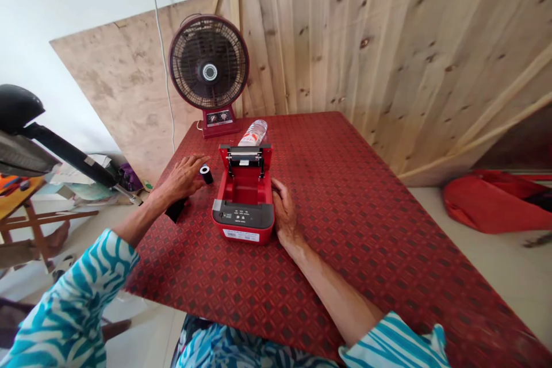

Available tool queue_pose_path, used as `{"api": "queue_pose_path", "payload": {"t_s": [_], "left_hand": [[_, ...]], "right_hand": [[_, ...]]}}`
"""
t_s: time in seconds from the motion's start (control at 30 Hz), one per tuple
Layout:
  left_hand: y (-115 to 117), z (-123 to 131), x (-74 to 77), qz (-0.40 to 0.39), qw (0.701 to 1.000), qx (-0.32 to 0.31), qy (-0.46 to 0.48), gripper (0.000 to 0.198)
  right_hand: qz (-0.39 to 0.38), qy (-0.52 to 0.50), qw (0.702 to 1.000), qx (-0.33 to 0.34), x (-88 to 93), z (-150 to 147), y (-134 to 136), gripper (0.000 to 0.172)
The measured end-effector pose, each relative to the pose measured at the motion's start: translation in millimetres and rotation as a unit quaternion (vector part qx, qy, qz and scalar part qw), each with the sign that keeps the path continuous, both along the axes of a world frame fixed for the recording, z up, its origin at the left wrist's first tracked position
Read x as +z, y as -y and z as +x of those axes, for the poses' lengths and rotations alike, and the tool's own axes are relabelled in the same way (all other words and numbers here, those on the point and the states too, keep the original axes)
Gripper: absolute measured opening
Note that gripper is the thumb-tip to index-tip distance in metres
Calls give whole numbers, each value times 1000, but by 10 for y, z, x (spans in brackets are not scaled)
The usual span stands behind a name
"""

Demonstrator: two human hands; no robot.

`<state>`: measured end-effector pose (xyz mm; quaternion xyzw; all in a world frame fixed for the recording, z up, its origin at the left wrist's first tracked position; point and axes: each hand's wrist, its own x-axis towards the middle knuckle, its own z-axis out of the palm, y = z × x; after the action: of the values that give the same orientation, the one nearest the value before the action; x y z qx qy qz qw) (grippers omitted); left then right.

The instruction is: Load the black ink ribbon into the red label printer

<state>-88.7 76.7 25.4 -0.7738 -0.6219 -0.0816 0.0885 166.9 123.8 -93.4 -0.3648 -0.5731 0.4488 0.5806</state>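
- Left grip: left hand (183,177) lies palm down on the bench (345,213), fingers apart and loosely spread; the fingertips reach the small paper roll (206,173), touching or just beside it, I cannot tell which; nothing is clamped.
- Right grip: right hand (282,213) is laid along the right flank of the red printer (244,210), fingers relaxed and not closed round it; my judgement is that the palm sits there as a brace, so the casing does not slide on the cloth.
- Printer: stands between my two hands, front panel toward me; its lid (245,156) is tipped up and back, which leaves the bay open from above; the bay looks empty.
- Roll: rests on the bench just left of the lid hinge, apart from the printer and not in the bay.
- Black object (176,210): partly under my left wrist; too hidden to identify.
- Behind the printer: plastic bottle (254,132) lying on its side, near the lid; table fan (209,69) upright at the bench's far edge, facing me, clear of the hands.
- Count: hands 2; printer 1; paper roll 1; bottle 1; fan 1; black object 1.
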Motion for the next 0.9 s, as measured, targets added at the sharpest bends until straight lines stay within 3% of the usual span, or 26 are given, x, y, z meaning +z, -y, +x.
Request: {"api": "queue_pose_path", "payload": {"t_s": [0.07, 0.17, 0.3, 0.53, 0.63, 0.7, 0.83, 0.9], "left_hand": [[-159, -50, -15, -50, 998, 6, -39, 63], [-308, -93, -41, -96, 993, 3, -67, 53], [-376, -156, -87, -100, 993, 9, -61, 33], [-361, -229, -98, -78, 997, 10, -6, 28], [-287, -208, 64, -49, 998, 9, 36, 29], [-180, -178, 243, -18, 993, 5, 120, 35], [143, -17, 619, 29, 950, 8, 312, 49], [299, 132, 744, 14, 921, 3, 389, 52]], "right_hand": [[9, 1, 1000, -1, -8, -10, -7, 37], [17, 4, 1000, -3, -7, -18, -8, 36], [16, 2, 1000, 0, 4, -25, -2, 35], [33, 8, 999, -6, 3, -21, -6, 35], [27, 9, 1000, -5, 16, -20, 3, 35], [26, 9, 1000, -4, 23, -23, 7, 35], [29, 9, 1000, -4, 27, -26, 6, 35], [31, 11, 999, -3, 29, -22, 7, 35]]}}
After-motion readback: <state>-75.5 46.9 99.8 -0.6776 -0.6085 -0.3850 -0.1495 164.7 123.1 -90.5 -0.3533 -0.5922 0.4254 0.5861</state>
